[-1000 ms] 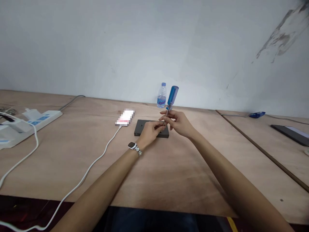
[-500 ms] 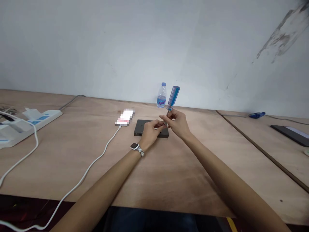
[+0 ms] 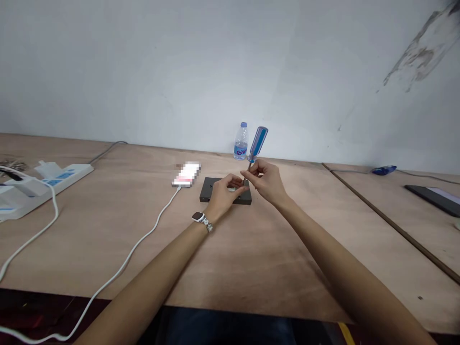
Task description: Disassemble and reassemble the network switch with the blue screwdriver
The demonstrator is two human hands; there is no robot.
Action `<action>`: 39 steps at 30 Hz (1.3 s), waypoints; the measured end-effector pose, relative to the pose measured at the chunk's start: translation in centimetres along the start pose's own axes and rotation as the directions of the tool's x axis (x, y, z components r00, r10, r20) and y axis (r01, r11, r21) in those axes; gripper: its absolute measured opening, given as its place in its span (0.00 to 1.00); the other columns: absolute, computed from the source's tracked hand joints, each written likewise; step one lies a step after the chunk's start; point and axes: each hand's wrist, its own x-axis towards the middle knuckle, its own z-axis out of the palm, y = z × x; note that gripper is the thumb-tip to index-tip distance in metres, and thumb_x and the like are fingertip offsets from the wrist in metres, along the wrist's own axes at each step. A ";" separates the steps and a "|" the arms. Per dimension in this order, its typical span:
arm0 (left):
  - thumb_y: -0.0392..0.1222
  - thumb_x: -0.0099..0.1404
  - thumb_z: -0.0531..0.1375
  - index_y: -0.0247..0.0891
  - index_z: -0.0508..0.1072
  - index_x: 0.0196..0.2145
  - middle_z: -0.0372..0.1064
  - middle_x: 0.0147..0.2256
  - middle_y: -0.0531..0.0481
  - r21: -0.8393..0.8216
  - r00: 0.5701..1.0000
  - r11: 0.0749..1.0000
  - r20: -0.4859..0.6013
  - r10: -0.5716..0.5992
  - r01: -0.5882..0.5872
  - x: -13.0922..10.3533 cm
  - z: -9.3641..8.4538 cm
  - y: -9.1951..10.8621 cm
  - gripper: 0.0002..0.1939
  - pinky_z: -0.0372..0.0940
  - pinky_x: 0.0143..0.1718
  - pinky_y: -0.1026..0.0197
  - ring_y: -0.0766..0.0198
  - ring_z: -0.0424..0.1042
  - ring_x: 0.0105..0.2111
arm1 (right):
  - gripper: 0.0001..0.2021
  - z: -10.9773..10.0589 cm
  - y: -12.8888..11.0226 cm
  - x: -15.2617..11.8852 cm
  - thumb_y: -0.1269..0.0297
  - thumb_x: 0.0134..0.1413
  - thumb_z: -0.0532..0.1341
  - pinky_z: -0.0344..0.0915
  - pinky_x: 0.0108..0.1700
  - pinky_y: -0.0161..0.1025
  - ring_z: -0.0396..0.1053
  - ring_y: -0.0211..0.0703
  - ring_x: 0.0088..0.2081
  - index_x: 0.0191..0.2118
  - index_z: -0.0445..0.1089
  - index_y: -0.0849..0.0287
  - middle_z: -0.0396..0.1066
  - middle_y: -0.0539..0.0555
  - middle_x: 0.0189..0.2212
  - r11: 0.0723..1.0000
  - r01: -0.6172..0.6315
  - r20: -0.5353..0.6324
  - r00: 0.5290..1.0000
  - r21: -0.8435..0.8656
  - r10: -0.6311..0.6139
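ok so the right hand [image 3: 266, 181] has a screwdriver [image 3: 258, 143] clamped between thumb and fingers, pinched down on the metal shaft, with the blue and clear handle sticking up above the knuckles and tipped a bit to the right. The black box [image 3: 207, 187] lies flat on the wooden surface [image 3: 251, 268] right in the middle, under both hands, and the shaft points down at its right-hand part, though the tip is hidden by fingers so I can't tell if it's actually touching. Left hand [image 3: 225, 194] is over the middle of the box, fingers bent, thumb and fingertips close together right by the low end of the shaft; can't tell whether they pinch it or just sit beside it. There's a tiny pale bit [image 3: 232, 189] by those fingers, too small to make out. Left wrist has a watch [image 3: 198, 217] and a chunky bracelet [image 3: 209, 227]. Just left of the box there's a phone [image 3: 186, 174], screen blurred out, with a white cable [image 3: 132, 251] in its near end. Behind the box a water bottle [image 3: 240, 143] stands upright near the wall [image 3: 179, 72], and way over left is a white power strip [image 3: 74, 175] with chunky plugs in it
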 end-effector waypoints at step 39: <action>0.44 0.74 0.51 0.40 0.66 0.63 0.65 0.61 0.40 0.630 0.865 0.647 0.493 0.095 -0.430 -4.1 -4.1 -0.4 0.22 0.61 0.60 0.45 0.48 0.65 0.59 | 0.22 -1.2 0.3 -4.1 0.44 0.51 0.69 0.75 0.27 0.41 0.75 0.46 0.21 0.29 0.62 0.55 0.73 0.51 0.19 0.938 -0.253 -0.088 0.956 0.237 0.280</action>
